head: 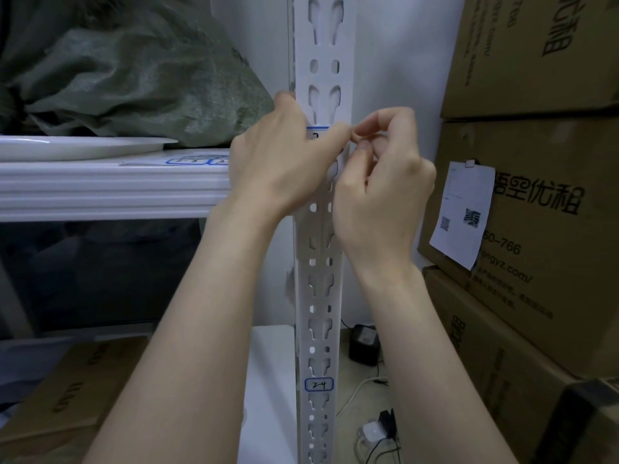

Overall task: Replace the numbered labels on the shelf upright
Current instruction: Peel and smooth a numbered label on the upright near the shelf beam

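Observation:
A white slotted shelf upright (321,296) runs down the middle of the view. Low on it sits a blue-bordered label reading 24 (319,384). Higher up, another blue-bordered label (316,131) is mostly hidden behind my hands; its number cannot be read. My left hand (281,155) lies over the upright with its fingertips on that label. My right hand (382,182) has its fingers curled, thumb and forefinger pinching at the label's right edge, where the two hands meet.
A white shelf beam (110,189) with blue-bordered labels (197,160) runs left, bearing a white plate (80,145) and a green sack (134,72). Stacked cardboard boxes (536,162) stand at the right. A power adapter (364,343) and cables lie on the floor.

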Demonstrator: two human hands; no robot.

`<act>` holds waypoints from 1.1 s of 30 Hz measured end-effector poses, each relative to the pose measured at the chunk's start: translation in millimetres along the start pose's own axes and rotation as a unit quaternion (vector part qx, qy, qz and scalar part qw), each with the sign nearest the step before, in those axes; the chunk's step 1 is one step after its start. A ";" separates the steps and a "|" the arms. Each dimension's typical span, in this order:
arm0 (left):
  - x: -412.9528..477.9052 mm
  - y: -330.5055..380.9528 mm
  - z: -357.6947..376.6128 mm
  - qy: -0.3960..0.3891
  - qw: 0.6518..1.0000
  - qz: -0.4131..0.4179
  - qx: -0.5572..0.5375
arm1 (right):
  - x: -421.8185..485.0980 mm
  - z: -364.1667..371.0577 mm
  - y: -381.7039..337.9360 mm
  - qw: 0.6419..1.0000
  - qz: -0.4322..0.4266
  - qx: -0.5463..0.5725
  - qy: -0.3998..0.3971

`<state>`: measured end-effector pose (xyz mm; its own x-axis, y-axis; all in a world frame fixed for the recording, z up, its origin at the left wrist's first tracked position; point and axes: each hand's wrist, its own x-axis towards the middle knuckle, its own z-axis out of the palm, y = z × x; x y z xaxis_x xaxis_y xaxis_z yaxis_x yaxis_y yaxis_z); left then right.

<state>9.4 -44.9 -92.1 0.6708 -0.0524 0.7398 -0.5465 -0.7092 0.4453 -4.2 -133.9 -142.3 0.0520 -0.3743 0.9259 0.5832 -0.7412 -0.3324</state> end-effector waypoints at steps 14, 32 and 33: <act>2.6 -7.4 -1.1 -0.022 0.999 0.029 0.016 | -1.8 1.2 1.4 1.000 0.010 0.011 0.002; 10.6 7.2 -3.3 -0.051 0.987 -0.098 -0.114 | -3.9 1.9 -0.1 1.000 0.011 0.002 0.009; 10.6 6.9 -3.5 -0.051 0.987 -0.096 -0.121 | -3.8 1.9 0.2 1.000 0.012 0.002 0.009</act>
<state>11.0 -47.8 -79.4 0.8142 -0.0130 0.5804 -0.4994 -0.5253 0.6889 -2.7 -131.5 -145.5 0.0508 -0.4018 0.9143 0.5859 -0.7294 -0.3531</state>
